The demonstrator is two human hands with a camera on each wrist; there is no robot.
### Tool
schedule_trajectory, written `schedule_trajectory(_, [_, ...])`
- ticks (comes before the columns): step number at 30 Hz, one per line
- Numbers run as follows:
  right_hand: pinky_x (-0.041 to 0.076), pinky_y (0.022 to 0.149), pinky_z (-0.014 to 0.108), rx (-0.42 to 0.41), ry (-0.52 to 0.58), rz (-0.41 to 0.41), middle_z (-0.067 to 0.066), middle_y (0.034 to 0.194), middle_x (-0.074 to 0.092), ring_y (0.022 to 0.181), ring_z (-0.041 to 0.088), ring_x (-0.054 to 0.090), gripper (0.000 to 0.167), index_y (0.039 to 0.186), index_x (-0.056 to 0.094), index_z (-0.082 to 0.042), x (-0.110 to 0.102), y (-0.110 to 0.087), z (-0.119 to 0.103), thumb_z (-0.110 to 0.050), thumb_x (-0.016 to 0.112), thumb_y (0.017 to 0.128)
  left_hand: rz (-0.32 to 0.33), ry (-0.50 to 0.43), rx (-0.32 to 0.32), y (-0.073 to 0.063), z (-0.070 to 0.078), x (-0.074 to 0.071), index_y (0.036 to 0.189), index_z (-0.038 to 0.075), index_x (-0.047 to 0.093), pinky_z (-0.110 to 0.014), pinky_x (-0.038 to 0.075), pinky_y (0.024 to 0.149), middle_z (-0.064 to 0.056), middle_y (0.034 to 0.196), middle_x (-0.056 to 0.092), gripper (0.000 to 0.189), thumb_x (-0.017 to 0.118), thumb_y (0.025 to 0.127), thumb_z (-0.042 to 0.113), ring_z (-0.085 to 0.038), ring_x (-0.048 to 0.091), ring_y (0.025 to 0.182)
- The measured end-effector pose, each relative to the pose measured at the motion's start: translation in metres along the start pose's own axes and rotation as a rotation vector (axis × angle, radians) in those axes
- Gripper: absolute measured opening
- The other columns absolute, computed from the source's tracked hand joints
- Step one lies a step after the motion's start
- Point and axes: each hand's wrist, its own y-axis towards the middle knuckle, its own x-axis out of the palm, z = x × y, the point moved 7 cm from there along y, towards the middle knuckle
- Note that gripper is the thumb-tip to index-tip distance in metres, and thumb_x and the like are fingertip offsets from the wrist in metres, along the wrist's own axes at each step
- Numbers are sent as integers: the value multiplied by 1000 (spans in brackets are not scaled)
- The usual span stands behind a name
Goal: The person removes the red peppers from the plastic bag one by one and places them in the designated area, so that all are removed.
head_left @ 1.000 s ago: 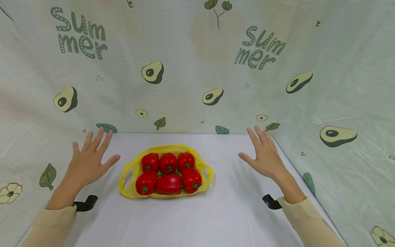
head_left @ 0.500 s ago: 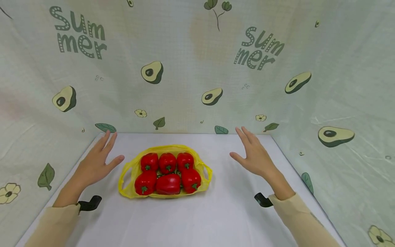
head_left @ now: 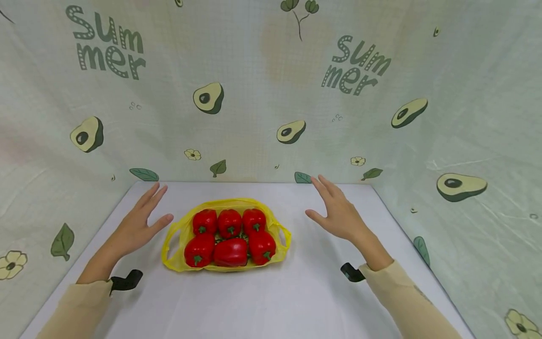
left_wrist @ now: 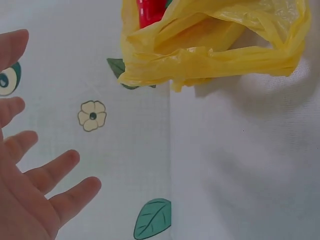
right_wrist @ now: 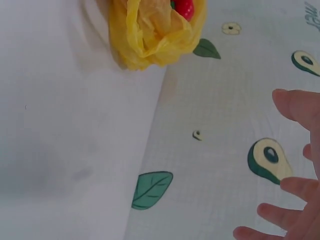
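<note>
In the head view a yellow plastic bag (head_left: pixel 184 235) lies spread open on the white table, its two handle loops out to the left and right. Several red bell peppers (head_left: pixel 230 253) with green stems sit inside it in two rows. To the left of the bag, my left hand (head_left: pixel 133 228) hovers with fingers extended and thumb apart, touching nothing. My right hand (head_left: pixel 338 214) is held the same way on the right, apart from the bag. Both wrist views show the bag's yellow side (left_wrist: pixel 200 65) beyond spread fingers.
The white table (head_left: pixel 254 306) runs back to a pale cloth (head_left: pixel 254 61) printed with avocados, leaves and lettering. This cloth also hangs along the left and right sides. A black wrist camera (head_left: pixel 127 281) sits on each wrist.
Both hands have moved inward toward the bag, the right one leftward and the left one slightly rightward, turning more edge-on. The bag and peppers have stayed in place.
</note>
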Motion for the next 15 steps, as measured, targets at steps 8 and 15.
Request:
schedule_trajectory(8, [50,102,71,-46,24,-6,12,175,24,154,44,34,91,170,25,-24,5,3,-10,-39,77,97,-2,-71,32,-2,0,6,168,15,30,-76,44,99,-23,176,14,80,71,103,34,-58,34,146])
schedule_trajectory(15, [51,101,70,-81,49,-7,12,174,28,153,44,36,86,169,29,-24,10,6,-20,-38,77,98,-23,-141,70,0,-4,15,166,15,38,-66,51,96,-23,174,19,73,73,102,26,-53,36,147])
